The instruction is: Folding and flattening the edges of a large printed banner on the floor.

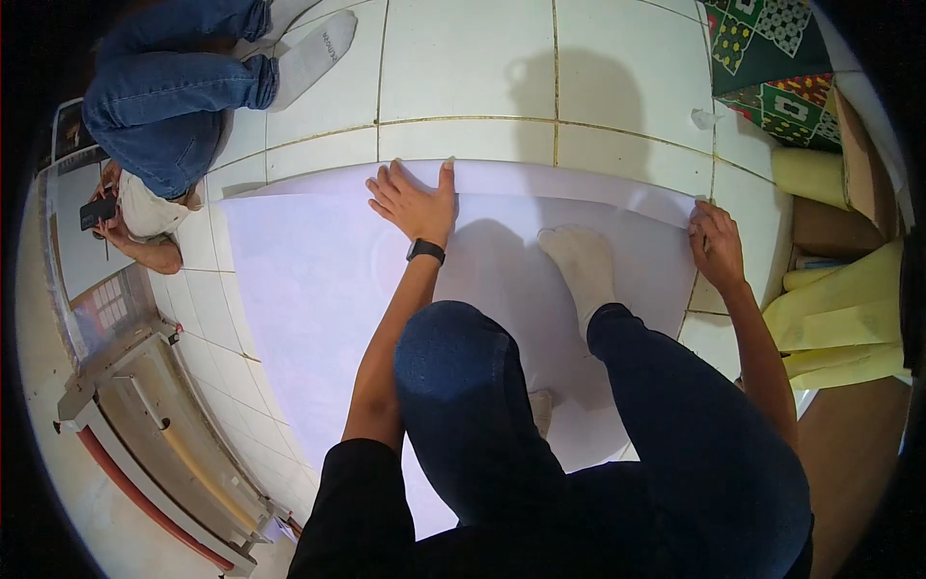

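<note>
left hand [415,205] spread on lilac sheet [318,270] – right hand [716,243] at corner.

Wearer's hands: two; left hand [413,205] upper centre, right hand [716,246] upper right. Black wristwatch [425,252]: one, near centre. Pale lilac sheet [289,251]: one, across middle. Wearer's socked feet [584,262]: two, right of centre, one mostly hidden. Other person [169,106]: one, upper left; grey socks [313,63]: two; dark phone [97,212]: one. Long bars, lower left: two, red bar [145,511], tan bar [207,480].
</note>
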Demonstrator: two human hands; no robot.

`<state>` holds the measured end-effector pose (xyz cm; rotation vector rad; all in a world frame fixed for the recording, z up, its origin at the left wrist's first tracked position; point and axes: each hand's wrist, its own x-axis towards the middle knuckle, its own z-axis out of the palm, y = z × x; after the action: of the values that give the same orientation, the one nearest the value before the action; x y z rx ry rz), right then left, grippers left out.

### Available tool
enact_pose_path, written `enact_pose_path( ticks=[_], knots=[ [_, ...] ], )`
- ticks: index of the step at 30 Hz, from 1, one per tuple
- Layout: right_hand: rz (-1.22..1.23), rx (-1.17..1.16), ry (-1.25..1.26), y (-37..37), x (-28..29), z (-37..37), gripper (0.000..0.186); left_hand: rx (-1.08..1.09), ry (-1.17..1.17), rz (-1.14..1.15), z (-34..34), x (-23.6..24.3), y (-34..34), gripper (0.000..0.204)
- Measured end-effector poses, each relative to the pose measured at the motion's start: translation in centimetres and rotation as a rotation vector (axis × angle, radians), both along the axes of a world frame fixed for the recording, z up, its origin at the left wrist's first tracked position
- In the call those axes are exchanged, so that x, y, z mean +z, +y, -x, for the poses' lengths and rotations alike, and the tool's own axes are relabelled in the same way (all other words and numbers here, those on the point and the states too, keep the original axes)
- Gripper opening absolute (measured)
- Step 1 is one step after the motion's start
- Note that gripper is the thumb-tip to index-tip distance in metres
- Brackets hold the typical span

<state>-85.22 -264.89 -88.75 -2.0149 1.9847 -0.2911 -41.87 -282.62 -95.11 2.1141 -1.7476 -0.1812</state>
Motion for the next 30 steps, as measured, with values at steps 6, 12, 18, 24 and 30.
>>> enact_pose_path(
  ticks=[6,12,18,24,30],
  knots=[
    [-0.063,0.120,0.083,-2.6,-0.1,-7.6,0.053,0.011,-0.039,-0.001,0.4,-0.9,0.7,0.090],
    [-0.116,0.333,0.053,-5.8,-0.6,-15.0,0.064,0.009,-0.045,-0.021,0.8,-0.7,0.6,0.089],
    [-0.195,0.349,0.065,-6.4,-1.5,-14.9,0.068,0.000,-0.020,-0.067,0.7,-0.8,0.4,0.090],
    [-0.175,0.370,0.094,-6.4,-2.1,-14.4,0.070,0.033,0.002,-0.096,0.8,-0.5,0.2,0.107],
    [-0.155,0.373,0.084,-6.7,-2.3,-14.1,0.071,0.041,0.011,-0.134,0.7,-0.2,0.1,0.114]
  ],
)
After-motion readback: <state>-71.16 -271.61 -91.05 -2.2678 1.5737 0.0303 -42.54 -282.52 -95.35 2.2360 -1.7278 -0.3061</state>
